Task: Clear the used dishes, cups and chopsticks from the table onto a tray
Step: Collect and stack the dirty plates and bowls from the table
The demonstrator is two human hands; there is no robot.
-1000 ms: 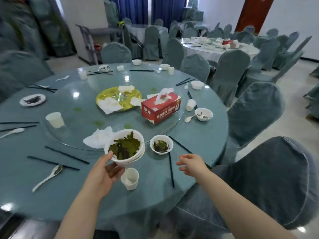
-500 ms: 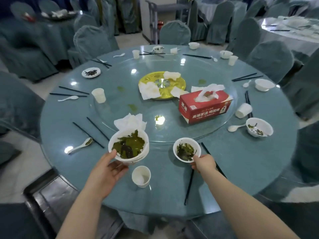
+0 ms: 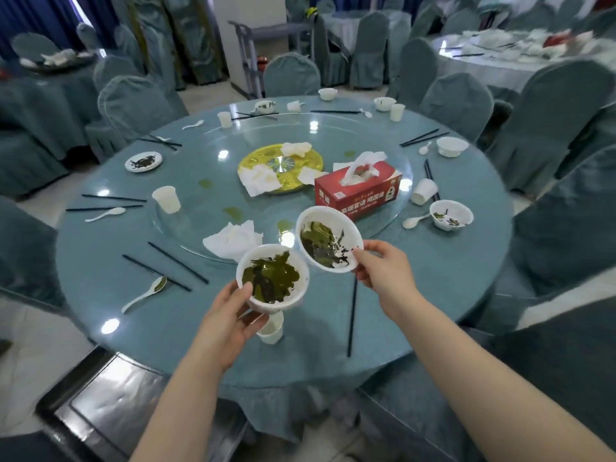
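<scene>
Leftover green leaves fill a stack of white round bowls gripped by the left hand. Tilted just beside it, a smaller white bowl is pinched at its rim by the right hand, above the round teal table.

A: Where do the two grips sit?
B: Left hand holds the stacked bowls over the near table edge. Right hand pinches the tilted small bowl just right of and behind them, rims almost touching.

A: Below the grips?
B: Cup directly under the left-hand bowls. Single chopstick under the right hand, running toward the near edge.

A: Left of the left grip?
B: Chopstick pair, spoon beside it.

A: Behind?
B: Crumpled napkin just behind the stacked bowls, on the glass turntable. Tissue box behind the right grip. Another bowl with spoon well right of it.
</scene>
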